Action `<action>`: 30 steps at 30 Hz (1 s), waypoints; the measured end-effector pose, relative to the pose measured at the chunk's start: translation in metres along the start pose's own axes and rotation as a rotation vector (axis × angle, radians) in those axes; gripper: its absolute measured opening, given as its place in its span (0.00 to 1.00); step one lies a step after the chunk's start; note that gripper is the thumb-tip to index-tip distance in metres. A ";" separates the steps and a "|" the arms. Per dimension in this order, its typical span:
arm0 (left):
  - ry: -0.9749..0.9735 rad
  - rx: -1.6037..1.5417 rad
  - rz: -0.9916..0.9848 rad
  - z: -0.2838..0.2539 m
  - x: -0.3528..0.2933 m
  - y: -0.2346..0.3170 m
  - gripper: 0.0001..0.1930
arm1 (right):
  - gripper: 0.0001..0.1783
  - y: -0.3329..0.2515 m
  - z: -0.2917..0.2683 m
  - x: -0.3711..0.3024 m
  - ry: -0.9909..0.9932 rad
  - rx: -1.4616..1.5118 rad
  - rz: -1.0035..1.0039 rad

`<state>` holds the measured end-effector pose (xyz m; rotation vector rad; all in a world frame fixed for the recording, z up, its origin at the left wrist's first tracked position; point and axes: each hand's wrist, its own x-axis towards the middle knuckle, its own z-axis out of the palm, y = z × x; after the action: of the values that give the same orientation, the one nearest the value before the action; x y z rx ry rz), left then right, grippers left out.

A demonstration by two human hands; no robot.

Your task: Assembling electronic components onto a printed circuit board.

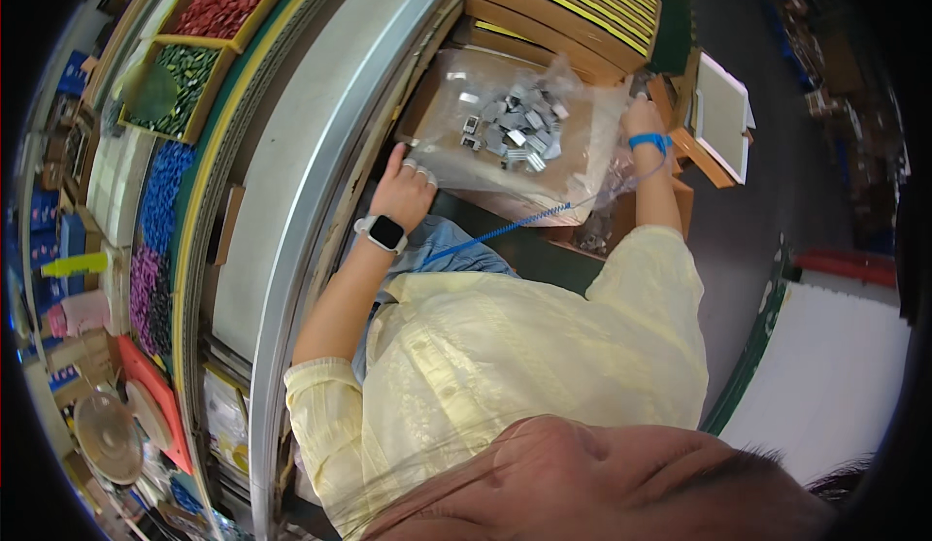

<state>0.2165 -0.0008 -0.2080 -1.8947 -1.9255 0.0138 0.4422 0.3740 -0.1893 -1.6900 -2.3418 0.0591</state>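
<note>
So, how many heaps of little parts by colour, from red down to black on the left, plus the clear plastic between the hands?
Red heap: 1
Green heap: 1
Blue heap: 1
Purple heap: 1
Black heap: 1
Silver-grey heap on the clear plastic: 1
Total: 6

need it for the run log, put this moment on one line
left hand: at clear plastic, left side; right hand: at plastic, right side; both grips: unclear; silvery parts: amid plastic
</note>
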 end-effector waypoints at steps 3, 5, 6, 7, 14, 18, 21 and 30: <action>-0.140 -0.033 0.005 -0.004 0.008 0.000 0.10 | 0.14 -0.046 -0.001 -0.031 0.073 -0.187 -0.414; -0.138 -0.046 -0.005 -0.006 0.016 -0.001 0.11 | 0.15 -0.067 0.039 -0.032 -0.005 -0.136 -0.503; -0.168 -0.035 -0.032 -0.008 0.025 -0.002 0.11 | 0.17 -0.081 0.055 -0.023 -0.084 -0.095 -0.593; -0.224 -0.004 -0.052 -0.005 0.030 -0.003 0.12 | 0.18 -0.098 0.061 -0.015 -0.112 -0.053 -0.585; 0.027 -0.163 -0.159 -0.018 0.096 -0.001 0.14 | 0.30 -0.061 0.153 0.122 -0.151 0.234 -0.838; 0.095 -0.012 -0.220 -0.098 0.143 -0.030 0.15 | 0.17 -0.006 0.167 0.304 -0.302 -0.199 -0.804; -0.021 -0.054 -0.517 -0.116 0.149 -0.043 0.18 | 0.14 -0.095 0.052 0.278 -0.462 -0.323 -0.908; -0.076 0.134 -0.859 -0.123 0.064 -0.123 0.11 | 0.18 -0.342 -0.095 0.101 -0.752 0.718 -1.578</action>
<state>0.1397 0.0166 -0.0402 -0.8766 -2.5535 -0.0445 0.1167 0.3473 -0.0182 0.7799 -2.8098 1.1297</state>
